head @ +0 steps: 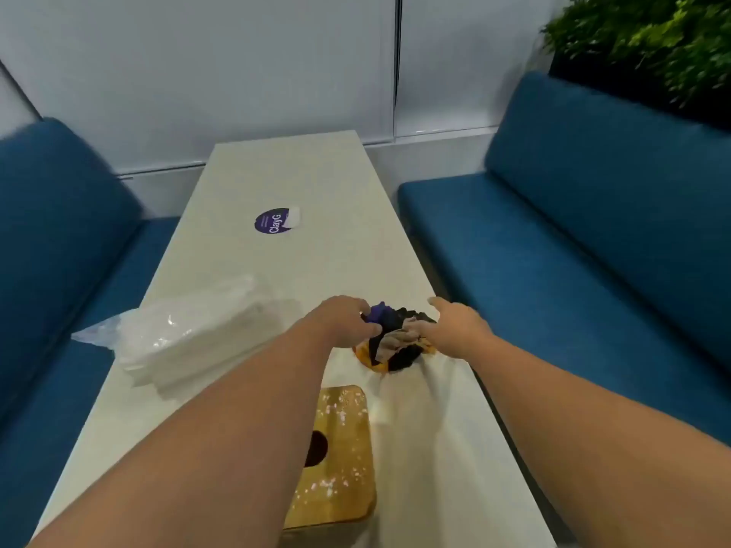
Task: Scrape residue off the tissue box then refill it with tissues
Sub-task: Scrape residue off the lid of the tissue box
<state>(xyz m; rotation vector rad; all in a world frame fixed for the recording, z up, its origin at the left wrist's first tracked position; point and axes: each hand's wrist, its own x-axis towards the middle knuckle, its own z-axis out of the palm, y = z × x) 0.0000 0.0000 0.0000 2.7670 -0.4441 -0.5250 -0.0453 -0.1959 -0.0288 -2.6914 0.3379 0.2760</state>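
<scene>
A wooden tissue box [340, 460] stands near the table's front edge, its top speckled with white residue around a dark round hole. Left of it lies a clear plastic pack of white tissues [190, 334]. Beyond the box, a white cloth bag [427, 413] lies open, with dark, purple and orange items [395, 338] bunched at its mouth. My left hand [340, 318] grips a purple item at the bag's mouth. My right hand [451, 326] holds the other side of the mouth, its fingers partly hidden in the bundle.
The long white table [308, 172] carries a round purple sticker [272, 221] with a white slip [294, 217] beside it. Blue cushioned benches [585, 215] line both sides. A green plant [648, 45] stands at the upper right.
</scene>
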